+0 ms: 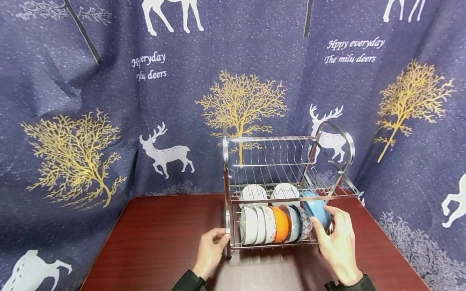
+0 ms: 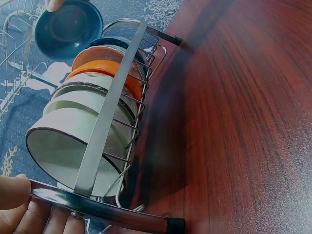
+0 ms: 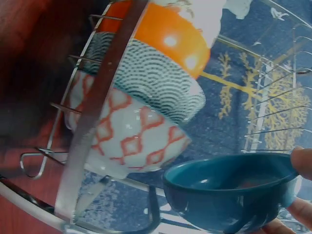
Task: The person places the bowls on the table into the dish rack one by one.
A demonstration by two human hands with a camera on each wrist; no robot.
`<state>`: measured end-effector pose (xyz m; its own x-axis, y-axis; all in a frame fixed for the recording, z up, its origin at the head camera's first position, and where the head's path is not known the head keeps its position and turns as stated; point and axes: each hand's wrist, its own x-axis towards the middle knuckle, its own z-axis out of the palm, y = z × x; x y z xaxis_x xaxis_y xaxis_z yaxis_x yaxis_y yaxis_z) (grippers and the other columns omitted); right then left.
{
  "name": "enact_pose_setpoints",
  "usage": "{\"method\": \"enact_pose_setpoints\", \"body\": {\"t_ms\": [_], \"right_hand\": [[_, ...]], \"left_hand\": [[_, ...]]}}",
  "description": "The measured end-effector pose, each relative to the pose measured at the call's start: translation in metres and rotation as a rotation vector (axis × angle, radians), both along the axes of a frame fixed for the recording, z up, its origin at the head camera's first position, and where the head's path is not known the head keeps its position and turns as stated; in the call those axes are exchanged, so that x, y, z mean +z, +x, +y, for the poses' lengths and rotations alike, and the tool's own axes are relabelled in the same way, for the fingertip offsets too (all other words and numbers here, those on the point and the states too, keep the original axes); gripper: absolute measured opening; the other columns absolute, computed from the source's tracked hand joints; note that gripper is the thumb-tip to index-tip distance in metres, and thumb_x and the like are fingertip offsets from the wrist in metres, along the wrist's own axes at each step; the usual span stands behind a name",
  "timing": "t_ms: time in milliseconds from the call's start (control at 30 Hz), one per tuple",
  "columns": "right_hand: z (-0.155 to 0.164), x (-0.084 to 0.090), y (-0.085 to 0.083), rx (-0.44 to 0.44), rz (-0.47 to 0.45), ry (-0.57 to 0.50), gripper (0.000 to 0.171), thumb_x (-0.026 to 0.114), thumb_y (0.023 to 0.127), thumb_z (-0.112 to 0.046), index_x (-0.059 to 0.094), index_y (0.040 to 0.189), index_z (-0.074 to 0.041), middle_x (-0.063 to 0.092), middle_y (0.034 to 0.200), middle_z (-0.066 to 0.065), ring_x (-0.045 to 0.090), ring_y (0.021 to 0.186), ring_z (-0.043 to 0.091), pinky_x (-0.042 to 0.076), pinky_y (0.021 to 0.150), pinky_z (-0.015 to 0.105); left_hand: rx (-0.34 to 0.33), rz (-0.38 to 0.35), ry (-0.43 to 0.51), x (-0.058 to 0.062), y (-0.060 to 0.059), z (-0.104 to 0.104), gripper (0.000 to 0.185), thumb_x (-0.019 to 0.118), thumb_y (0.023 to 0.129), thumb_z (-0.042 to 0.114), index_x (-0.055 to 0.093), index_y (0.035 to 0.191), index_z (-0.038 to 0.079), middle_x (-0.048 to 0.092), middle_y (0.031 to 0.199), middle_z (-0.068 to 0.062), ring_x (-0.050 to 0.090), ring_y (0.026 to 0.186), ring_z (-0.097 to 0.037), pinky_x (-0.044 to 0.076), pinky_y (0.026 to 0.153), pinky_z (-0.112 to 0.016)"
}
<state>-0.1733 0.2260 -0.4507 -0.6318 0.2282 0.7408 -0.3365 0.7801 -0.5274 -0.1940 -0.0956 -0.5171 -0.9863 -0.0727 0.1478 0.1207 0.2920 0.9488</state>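
A blue bowl (image 1: pixel 317 211) is pinched at its rim by my right hand (image 1: pixel 338 242), at the right end of the metal dish rack (image 1: pixel 226 182). In the right wrist view that teal-blue bowl (image 3: pixel 229 209) hangs mouth up beside a bowl with red diamonds (image 3: pixel 134 139). My left hand (image 1: pixel 211 248) grips the rack's left side frame low down, thumb and fingers round the bar. Tilted on edge in the lower tier stand several bowls in a row: white bowls (image 1: pixel 248 227), an orange bowl (image 1: pixel 281 224) and a wave-patterned bowl (image 3: pixel 146 75).
Two white dishes, a left one (image 1: pixel 254 192) and a right one (image 1: pixel 285 191), stand behind the row. The rack's upper wire shelf (image 1: pixel 269 165) rises over the bowls. A red-brown wooden table (image 1: pixel 156 230) bears the rack, and a blue patterned cloth (image 1: pixel 174 101) hangs behind.
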Motion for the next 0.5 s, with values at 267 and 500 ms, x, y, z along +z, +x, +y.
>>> {"method": "enact_pose_setpoints", "body": {"t_ms": [267, 500], "right_hand": [[-0.003, -0.012, -0.007, -0.108, -0.122, -0.016, 0.050, 0.081, 0.075, -0.014, 0.059, 0.118, -0.006, 0.051, 0.110, 0.016, 0.050, 0.097, 0.031, 0.038, 0.070, 0.046], [-0.009, -0.019, -0.014, -0.142, -0.121, 0.026, 0.051, 0.083, 0.073, -0.019, 0.059, 0.116, -0.006, 0.047, 0.101, 0.017, 0.046, 0.093, 0.033, 0.039, 0.066, 0.051]], "left_hand": [[0.000, 0.010, 0.016, 0.000, 0.000, 0.000, 0.015, 0.071, 0.084, 0.011, 0.070, 0.097, 0.003, 0.069, 0.085, -0.004, 0.063, 0.077, -0.015, 0.050, 0.070, -0.024], [0.004, 0.012, 0.009, -0.003, -0.001, 0.001, 0.014, 0.071, 0.084, 0.010, 0.070, 0.097, 0.003, 0.068, 0.084, -0.004, 0.063, 0.076, -0.014, 0.050, 0.070, -0.024]]}}
